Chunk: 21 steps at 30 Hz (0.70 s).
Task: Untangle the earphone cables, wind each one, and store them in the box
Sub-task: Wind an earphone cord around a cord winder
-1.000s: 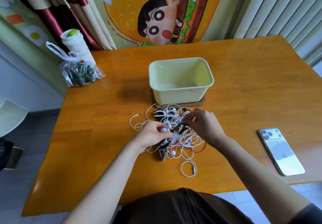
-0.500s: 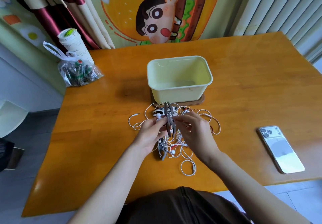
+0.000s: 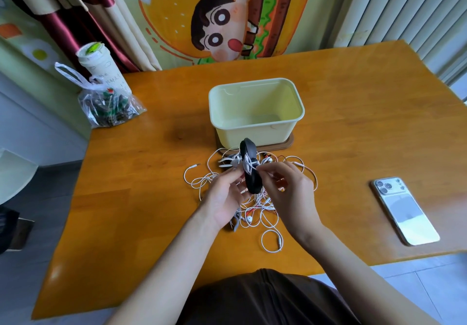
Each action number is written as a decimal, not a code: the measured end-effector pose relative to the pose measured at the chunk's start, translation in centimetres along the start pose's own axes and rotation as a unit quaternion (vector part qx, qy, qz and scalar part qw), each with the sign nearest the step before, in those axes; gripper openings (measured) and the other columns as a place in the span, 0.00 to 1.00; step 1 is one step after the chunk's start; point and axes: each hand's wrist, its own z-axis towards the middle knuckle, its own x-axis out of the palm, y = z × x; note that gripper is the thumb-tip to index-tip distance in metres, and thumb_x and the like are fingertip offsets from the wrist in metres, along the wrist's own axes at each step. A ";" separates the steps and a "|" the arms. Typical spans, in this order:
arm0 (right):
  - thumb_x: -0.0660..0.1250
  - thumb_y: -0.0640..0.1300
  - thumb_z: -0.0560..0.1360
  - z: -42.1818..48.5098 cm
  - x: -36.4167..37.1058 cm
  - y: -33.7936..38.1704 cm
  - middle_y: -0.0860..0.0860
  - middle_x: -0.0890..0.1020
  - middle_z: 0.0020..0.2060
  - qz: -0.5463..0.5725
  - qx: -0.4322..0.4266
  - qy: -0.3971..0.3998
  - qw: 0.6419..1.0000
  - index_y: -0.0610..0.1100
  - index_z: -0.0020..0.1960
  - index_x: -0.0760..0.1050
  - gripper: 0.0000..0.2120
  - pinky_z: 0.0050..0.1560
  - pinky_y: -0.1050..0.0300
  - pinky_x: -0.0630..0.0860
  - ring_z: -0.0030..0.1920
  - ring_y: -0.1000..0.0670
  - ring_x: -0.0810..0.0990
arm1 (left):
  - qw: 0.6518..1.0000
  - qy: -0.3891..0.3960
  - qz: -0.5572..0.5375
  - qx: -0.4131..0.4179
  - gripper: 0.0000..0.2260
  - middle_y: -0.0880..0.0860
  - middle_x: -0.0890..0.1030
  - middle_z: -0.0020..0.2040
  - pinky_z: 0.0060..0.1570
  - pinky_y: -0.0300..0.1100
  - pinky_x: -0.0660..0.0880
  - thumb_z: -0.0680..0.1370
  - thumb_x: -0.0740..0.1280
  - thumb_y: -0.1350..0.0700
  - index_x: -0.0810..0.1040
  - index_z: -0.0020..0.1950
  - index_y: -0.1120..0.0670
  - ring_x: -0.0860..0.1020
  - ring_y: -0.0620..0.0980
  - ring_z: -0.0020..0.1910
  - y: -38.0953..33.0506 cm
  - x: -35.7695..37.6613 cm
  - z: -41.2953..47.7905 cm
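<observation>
A tangle of white earphone cables (image 3: 271, 208), with some red wire in it, lies on the wooden table (image 3: 151, 198) in front of the pale yellow box (image 3: 256, 122). The box is open and looks empty. Above the tangle I hold up a black clip-like winder (image 3: 250, 170) with white cable wrapped round its middle. My left hand (image 3: 225, 198) holds it from the left with its fingertips. My right hand (image 3: 290, 193) pinches a white cable at the winder's right side. Grey and white clips (image 3: 228, 161) lie in the tangle.
A white phone (image 3: 405, 211) lies face down on the right of the table. At the far left stand a paper cup (image 3: 101, 68) and a clear plastic bag (image 3: 106, 105). The box rests on a brown lid (image 3: 290, 141).
Both hands lifted the black winder out of the tangle, from low on the table to upright in front of the box. Cable trails up with it.
</observation>
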 end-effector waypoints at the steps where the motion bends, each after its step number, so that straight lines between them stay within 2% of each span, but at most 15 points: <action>1: 0.69 0.39 0.74 0.0 0.0 0.0 0.54 0.80 0.41 0.008 0.003 -0.002 1.000 0.47 0.48 0.79 0.05 0.42 0.71 0.73 0.43 0.60 0.78 | 1.000 0.001 0.002 0.001 0.08 0.55 0.81 0.42 0.45 0.43 0.75 0.77 0.64 0.58 0.79 0.53 0.59 0.79 0.48 0.40 0.0 0.0 0.0; 2: 0.69 0.39 0.74 0.1 0.0 0.1 0.56 0.80 0.39 0.016 0.008 -0.003 1.000 0.48 0.47 0.77 0.05 0.41 0.71 0.73 0.42 0.60 0.78 | 1.000 0.003 0.005 0.003 0.11 0.56 0.80 0.44 0.48 0.45 0.73 0.75 0.64 0.57 0.78 0.54 0.59 0.77 0.50 0.42 -0.1 0.0 0.0; 4: 0.69 0.40 0.74 0.1 0.0 0.1 0.59 0.79 0.38 0.021 0.013 0.000 1.000 0.50 0.46 0.76 0.05 0.41 0.70 0.74 0.41 0.60 0.78 | 1.000 0.002 0.012 -0.001 0.13 0.56 0.79 0.44 0.47 0.44 0.72 0.72 0.65 0.55 0.78 0.55 0.59 0.76 0.50 0.42 -0.2 0.0 -0.1; 6: 0.69 0.41 0.74 0.1 0.0 0.0 0.59 0.79 0.39 0.020 0.013 0.008 1.000 0.50 0.46 0.76 0.05 0.41 0.70 0.74 0.41 0.60 0.78 | 1.000 0.007 0.009 -0.005 0.09 0.54 0.80 0.43 0.44 0.42 0.72 0.76 0.64 0.56 0.79 0.52 0.58 0.76 0.48 0.41 -0.4 -0.1 -0.2; 9: 0.69 0.41 0.74 0.3 0.0 0.1 0.58 0.80 0.38 0.038 0.020 0.015 0.999 0.50 0.45 0.76 0.05 0.40 0.71 0.72 0.40 0.59 0.78 | 1.000 0.024 -0.006 -0.012 0.10 0.54 0.82 0.44 0.43 0.41 0.72 0.80 0.60 0.57 0.80 0.52 0.57 0.78 0.47 0.40 -0.5 0.0 -0.5; 15: 0.67 0.41 0.76 0.1 0.0 0.0 0.56 0.79 0.38 0.072 0.043 0.021 0.996 0.47 0.46 0.75 0.02 0.39 0.69 0.72 0.38 0.57 0.78 | 0.999 0.025 -0.043 -0.017 0.10 0.54 0.82 0.42 0.40 0.39 0.75 0.80 0.59 0.58 0.79 0.53 0.59 0.80 0.47 0.35 -0.7 0.1 -0.9; 18: 0.68 0.40 0.75 0.1 -0.2 -0.2 0.55 0.80 0.40 0.058 0.033 0.031 0.997 0.48 0.46 0.76 0.03 0.40 0.69 0.73 0.40 0.57 0.78 | 0.999 0.015 -0.049 -0.018 0.10 0.54 0.83 0.40 0.34 0.38 0.77 0.81 0.59 0.59 0.79 0.51 0.58 0.81 0.46 0.35 -0.7 0.0 -1.0; 21: 0.69 0.41 0.74 0.1 -0.2 -0.4 0.54 0.81 0.41 0.040 0.029 0.041 0.998 0.49 0.46 0.77 0.05 0.42 0.68 0.75 0.42 0.58 0.79 | 0.999 0.014 -0.037 -0.023 0.10 0.54 0.83 0.40 0.35 0.38 0.77 0.81 0.58 0.59 0.79 0.52 0.58 0.80 0.46 0.34 -0.6 0.1 -1.4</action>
